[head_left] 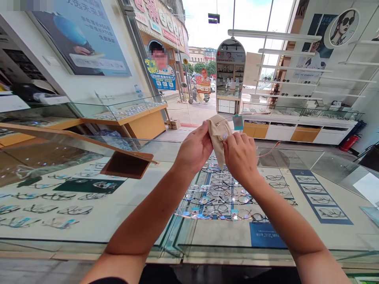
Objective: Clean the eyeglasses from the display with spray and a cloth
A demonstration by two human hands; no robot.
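Both hands are raised in front of me above the glass display counter, close together. My left hand [195, 146] is closed on a beige cleaning cloth [216, 152], thumb toward its upper edge. The cloth is folded around part of a pair of eyeglasses [224, 136] with a thin frame. My right hand [241, 152] pinches the eyeglasses and the cloth's right side, fingers curled. A thin reddish temple arm sticks out to the right of that hand. A teal-edged tag [238, 122] shows just above its knuckles. The fingertips and much of the frame are hidden.
Under the counter glass [166, 232] lie rows of eyeglasses [219, 193]. A brown wooden tray [128, 163] stands at the left. Beyond are a tall mirror [231, 75], a side display case [145, 122] and a white-and-wood cabinet [281, 132]. A fire extinguisher [349, 142] stands far right.
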